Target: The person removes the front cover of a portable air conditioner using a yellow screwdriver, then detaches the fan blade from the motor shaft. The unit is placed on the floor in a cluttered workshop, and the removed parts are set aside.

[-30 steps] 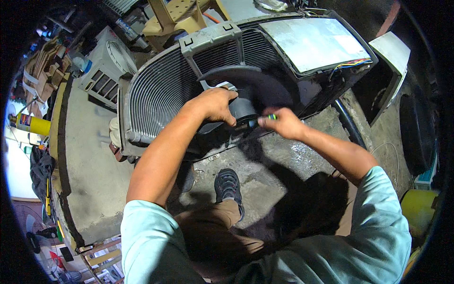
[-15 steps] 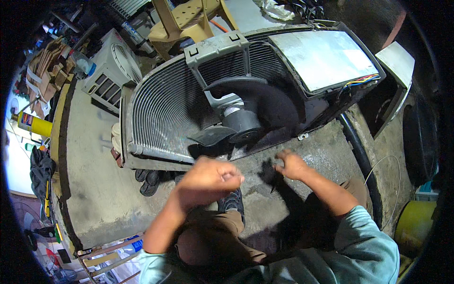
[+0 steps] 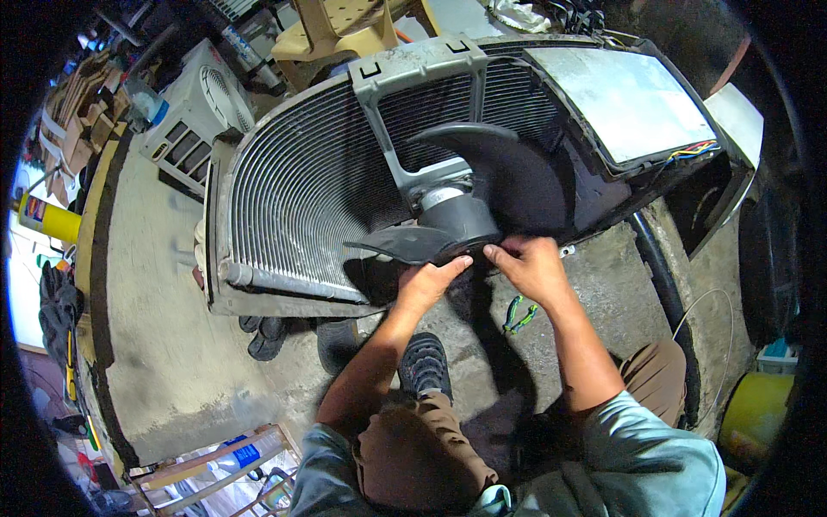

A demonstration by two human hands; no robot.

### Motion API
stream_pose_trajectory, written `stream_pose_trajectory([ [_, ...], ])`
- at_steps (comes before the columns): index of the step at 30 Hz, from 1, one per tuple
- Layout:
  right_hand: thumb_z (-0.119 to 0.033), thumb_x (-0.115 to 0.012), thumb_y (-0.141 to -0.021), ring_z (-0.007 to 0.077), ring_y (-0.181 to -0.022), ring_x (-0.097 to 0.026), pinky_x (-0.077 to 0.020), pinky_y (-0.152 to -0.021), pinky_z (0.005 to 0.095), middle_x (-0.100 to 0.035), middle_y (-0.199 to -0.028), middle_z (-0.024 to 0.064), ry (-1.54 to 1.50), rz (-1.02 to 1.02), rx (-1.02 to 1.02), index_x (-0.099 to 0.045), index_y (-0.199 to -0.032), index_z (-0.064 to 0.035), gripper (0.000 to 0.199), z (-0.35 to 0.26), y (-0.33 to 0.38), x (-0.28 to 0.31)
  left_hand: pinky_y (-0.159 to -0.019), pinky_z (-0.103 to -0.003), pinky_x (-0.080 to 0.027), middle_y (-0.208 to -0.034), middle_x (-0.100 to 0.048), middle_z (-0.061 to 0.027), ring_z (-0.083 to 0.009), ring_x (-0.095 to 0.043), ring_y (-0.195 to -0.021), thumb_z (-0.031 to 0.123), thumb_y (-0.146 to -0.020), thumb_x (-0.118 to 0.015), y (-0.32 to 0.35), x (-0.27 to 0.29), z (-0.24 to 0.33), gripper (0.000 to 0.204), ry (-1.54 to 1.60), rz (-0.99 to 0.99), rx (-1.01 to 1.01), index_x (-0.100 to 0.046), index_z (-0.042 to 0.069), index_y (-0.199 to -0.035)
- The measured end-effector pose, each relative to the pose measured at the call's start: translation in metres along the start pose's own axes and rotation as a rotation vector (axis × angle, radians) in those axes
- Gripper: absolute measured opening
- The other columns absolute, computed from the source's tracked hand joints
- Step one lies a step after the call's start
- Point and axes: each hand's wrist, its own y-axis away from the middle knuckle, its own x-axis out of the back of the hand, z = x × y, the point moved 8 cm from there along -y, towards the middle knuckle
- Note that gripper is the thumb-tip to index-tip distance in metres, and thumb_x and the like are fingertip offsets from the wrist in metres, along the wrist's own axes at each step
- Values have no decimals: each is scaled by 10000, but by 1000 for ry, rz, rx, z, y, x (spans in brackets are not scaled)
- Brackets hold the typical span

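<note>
A black fan (image 3: pixel 461 222) with broad curved blades sits on its motor inside an opened outdoor air-conditioner unit. Both hands grip the near end of its hub. My left hand (image 3: pixel 428 284) holds the lower left rim, its thumb along the edge and its other fingers partly hidden beneath. On the hub's right side my right hand (image 3: pixel 532 265) is closed, with its thumb pressing close to the left thumb. A grey motor bracket (image 3: pixel 418 62) stands behind the fan, in front of the curved, finned coil (image 3: pixel 293 185). Green-handled pliers (image 3: pixel 519 314) lie on the floor below my right hand.
A pale metal cover (image 3: pixel 612 103) and coloured wires (image 3: pixel 692 151) are at the unit's right. Black hose (image 3: pixel 659 258) runs along the floor there. Another outdoor unit (image 3: pixel 202 112) stands back left, near a tan plastic chair (image 3: pixel 345 34). Dark footwear (image 3: pixel 270 338) lies below the coil.
Both hands have moved forward from above the floor and closed on the fan hub. The green-handled pliers now show plainly on the floor.
</note>
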Motion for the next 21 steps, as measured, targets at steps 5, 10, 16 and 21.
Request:
stream_pose_trajectory([
  [5, -223, -890, -713, 379, -1270, -563, -526, -994, 426, -495, -1454, 190, 184, 164, 813, -514, -1434, -51, 831, -96, 8, 30, -973, -362, -507, -1165, -701, -107, -237, -671, -1036, 217, -840, -803, 6, -7, 30, 475, -403, 137, -502, -643, 78, -1265],
  [10, -200, -943, -592, 406, -1287, -536, -486, -1055, 423, -472, -1421, 211, 294, 98, 853, -376, -1521, -23, 1103, -97, -19, 22, -1026, -393, -463, -1252, -614, -141, -261, -599, -1146, 171, -810, -830, 2, 6, 26, 657, 468, 78, -181, -482, 0, -1341],
  [16, -190, -957, -580, 397, -1161, -592, -523, -961, 434, -481, -1307, 194, 245, 72, 795, -398, -1501, -35, 1089, -90, -24, 20, -1037, -422, -462, -1234, -620, -171, -306, -603, -1140, 237, -771, -888, 7, 25, 48, 686, 182, 118, -278, -530, -6, -1303],
  [21, -175, -909, -636, 379, -1104, -608, -526, -920, 404, -506, -1236, 193, 251, 71, 814, -424, -1449, 44, 971, -89, -28, 19, -915, -426, -544, -1152, -669, -175, -329, -673, -1067, 341, -637, -982, 3, 33, 48, 826, 134, 209, -310, -559, -4, -1257],
])
